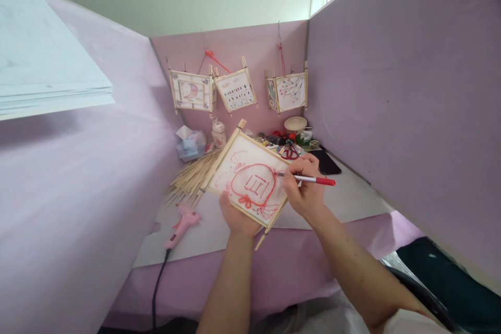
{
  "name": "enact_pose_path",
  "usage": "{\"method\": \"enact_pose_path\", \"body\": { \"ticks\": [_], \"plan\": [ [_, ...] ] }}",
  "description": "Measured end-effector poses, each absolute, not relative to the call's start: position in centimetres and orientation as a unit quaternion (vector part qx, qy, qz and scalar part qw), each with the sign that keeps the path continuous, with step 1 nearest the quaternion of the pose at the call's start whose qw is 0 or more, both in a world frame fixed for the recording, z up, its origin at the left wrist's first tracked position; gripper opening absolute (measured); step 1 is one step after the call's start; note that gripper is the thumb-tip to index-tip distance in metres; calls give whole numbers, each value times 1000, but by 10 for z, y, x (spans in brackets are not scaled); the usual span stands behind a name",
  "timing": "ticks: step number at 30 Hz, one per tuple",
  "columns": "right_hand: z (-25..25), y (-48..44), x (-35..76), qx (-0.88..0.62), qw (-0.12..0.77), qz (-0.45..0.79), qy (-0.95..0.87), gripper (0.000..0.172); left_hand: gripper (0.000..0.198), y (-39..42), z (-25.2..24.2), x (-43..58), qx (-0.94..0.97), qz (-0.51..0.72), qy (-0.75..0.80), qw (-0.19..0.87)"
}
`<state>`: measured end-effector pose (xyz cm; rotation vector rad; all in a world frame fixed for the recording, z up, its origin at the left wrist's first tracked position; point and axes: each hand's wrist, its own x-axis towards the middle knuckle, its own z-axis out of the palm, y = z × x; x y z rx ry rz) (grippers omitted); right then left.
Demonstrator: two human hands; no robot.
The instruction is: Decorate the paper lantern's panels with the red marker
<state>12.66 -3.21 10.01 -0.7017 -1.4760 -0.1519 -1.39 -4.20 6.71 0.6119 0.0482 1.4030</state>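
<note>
My left hand (pixel 239 216) supports a wooden-framed panel (pixel 225 180) from below, its thumb at the lower edge and the other fingers hidden behind. The panel is tilted, with a red line drawing of a round shape, a bow and tassel-like strokes on its white face. In my right hand (pixel 305 185) is a red marker pen (pixel 313 179), gripped between thumb and fingers. Its tip is at the upper right of the round outline, and the red end points right. Whether the tip touches the surface is too small to tell.
On the left lie a pink glue gun (pixel 183 227) with a dark cord and a bundle of thin sticks (pixel 195 175). Behind are a tissue pack (pixel 191 144), red-handled scissors (pixel 290 152) and a black tablet-like slab (pixel 327 162). Framed lanterns (pixel 290 92) hang at the back. Purple walls (pixel 391 88) flank both sides.
</note>
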Motion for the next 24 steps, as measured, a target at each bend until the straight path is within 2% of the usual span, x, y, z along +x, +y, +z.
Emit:
{"method": "enact_pose_path", "body": {
  "ticks": [15, 24],
  "plan": [
    [99, -32, 128, -323, 680, -79, -653, 14, 64, -42, 67, -13, 287, 648, 50, 704],
    [95, -37, 130, -267, 725, -31, -634, 11, 61, -42, 67, -15, 247, 661, 62, 706]
  ]
}}
